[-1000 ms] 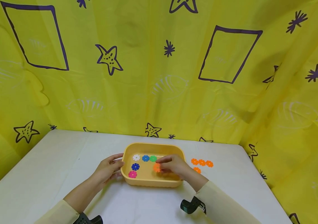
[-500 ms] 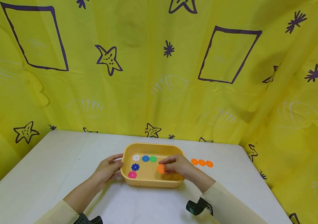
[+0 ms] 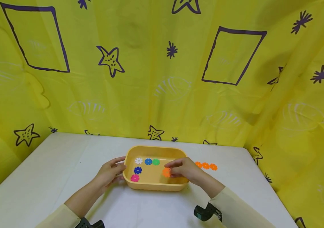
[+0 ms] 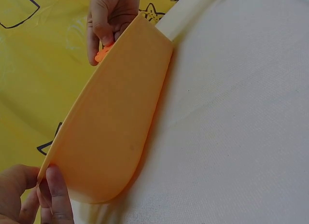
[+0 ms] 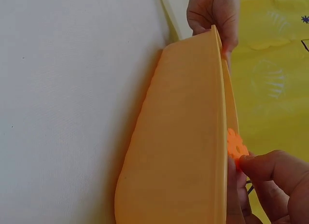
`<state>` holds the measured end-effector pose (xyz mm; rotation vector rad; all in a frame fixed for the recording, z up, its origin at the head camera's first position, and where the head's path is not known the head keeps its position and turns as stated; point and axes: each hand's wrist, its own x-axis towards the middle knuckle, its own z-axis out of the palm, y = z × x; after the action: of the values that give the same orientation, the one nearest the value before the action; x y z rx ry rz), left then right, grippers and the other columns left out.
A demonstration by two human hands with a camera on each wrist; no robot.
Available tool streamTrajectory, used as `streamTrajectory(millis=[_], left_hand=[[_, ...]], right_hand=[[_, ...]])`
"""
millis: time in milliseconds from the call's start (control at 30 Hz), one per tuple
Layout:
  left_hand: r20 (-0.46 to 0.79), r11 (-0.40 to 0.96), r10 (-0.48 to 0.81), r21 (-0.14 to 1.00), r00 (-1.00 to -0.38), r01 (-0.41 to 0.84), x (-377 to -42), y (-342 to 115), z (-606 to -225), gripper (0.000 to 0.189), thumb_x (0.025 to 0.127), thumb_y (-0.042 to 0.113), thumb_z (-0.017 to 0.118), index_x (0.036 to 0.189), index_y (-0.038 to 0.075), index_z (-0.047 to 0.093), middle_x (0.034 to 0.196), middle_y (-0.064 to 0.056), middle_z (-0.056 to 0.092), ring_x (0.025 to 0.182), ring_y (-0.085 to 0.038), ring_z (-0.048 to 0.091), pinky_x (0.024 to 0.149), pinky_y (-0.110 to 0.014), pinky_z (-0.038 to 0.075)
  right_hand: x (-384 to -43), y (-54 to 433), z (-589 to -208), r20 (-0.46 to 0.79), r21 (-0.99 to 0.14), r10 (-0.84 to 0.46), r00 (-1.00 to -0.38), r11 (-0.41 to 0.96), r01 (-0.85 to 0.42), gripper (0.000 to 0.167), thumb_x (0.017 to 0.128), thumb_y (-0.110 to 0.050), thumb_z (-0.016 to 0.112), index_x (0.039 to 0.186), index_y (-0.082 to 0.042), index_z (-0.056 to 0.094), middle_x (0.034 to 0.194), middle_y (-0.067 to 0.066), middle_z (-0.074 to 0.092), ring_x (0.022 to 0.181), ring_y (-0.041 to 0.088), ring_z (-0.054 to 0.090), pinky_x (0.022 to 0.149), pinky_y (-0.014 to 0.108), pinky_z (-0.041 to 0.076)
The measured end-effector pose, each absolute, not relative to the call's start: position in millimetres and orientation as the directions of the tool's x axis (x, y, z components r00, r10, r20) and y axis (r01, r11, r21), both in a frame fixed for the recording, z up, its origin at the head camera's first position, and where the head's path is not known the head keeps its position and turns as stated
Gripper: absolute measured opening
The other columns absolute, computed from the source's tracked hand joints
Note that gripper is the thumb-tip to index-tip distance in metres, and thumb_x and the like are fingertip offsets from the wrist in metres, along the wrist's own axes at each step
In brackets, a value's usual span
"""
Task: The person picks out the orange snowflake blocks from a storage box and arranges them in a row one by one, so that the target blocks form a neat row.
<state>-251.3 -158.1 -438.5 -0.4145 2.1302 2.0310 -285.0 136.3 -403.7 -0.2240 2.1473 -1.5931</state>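
Observation:
A shallow yellow-orange plastic basin (image 3: 156, 186) sits on the table. At its left end my left hand (image 3: 109, 172) grips the rim, fingers on both sides of the wall in the left wrist view. Over the basin's right part, my right hand (image 3: 187, 172) pinches an orange snowflake-shaped disc (image 5: 235, 144) between thumb and fingers, level with the rim. Inside the basin lie similar discs: white (image 3: 138, 161), blue (image 3: 148, 161), green (image 3: 156, 161), dark blue (image 3: 137, 170) and pink (image 3: 134, 178). The right hand covers part of the basin's right end.
Right of the basin, 3 orange discs (image 3: 206, 165) lie in a row on the white tabletop (image 3: 73, 158). A yellow patterned curtain (image 3: 139, 95) stands behind the table and along its sides. Dark wrist-worn devices show at both sleeves.
My right hand has shifted a little to the right with the orange disc. Its wrist now hides a further orange disc on the table. The left hand and basin stay put.

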Motion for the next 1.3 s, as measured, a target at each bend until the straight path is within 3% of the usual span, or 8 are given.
streamTrajectory(millis=[200,1100,1300], left_hand=[[-0.308,0.028,-0.085,0.95,-0.947,-0.311,-251,-158,-439,0.049,0.095,0.011,0.063,0.141,0.005,0.049,0.125,-0.021,0.057,0.08,-0.016,0.065,0.069,-0.028,0.059],[-0.31,0.023,-0.077,0.95,-0.948,-0.312,-252,-158,-440,0.049,0.095,0.011,0.062,0.142,0.006,0.048,0.131,-0.023,0.056,0.08,-0.016,0.066,0.068,-0.027,0.059],[-0.314,0.027,-0.076,0.948,-0.946,-0.317,-252,-159,-440,0.049,0.095,0.01,0.061,0.142,0.006,0.048,0.13,-0.023,0.056,0.079,-0.016,0.065,0.068,-0.027,0.059]], right_hand=[[-284,143,-403,-0.261,-0.937,-0.403,-0.877,0.324,0.13,0.03,0.088,0.003,0.066,0.117,0.009,0.066,0.099,0.01,0.068,0.079,0.016,0.069,0.087,0.043,0.057],[-286,171,-394,-0.215,-0.95,-0.438,-0.873,0.301,0.083,0.036,0.089,0.0,0.067,0.121,0.015,0.061,0.094,0.003,0.07,0.081,0.01,0.066,0.083,0.033,0.059],[-285,180,-392,-0.207,-0.952,-0.446,-0.871,0.296,0.075,0.036,0.091,-0.001,0.065,0.123,0.015,0.059,0.102,0.007,0.071,0.084,0.012,0.068,0.084,0.034,0.059]])
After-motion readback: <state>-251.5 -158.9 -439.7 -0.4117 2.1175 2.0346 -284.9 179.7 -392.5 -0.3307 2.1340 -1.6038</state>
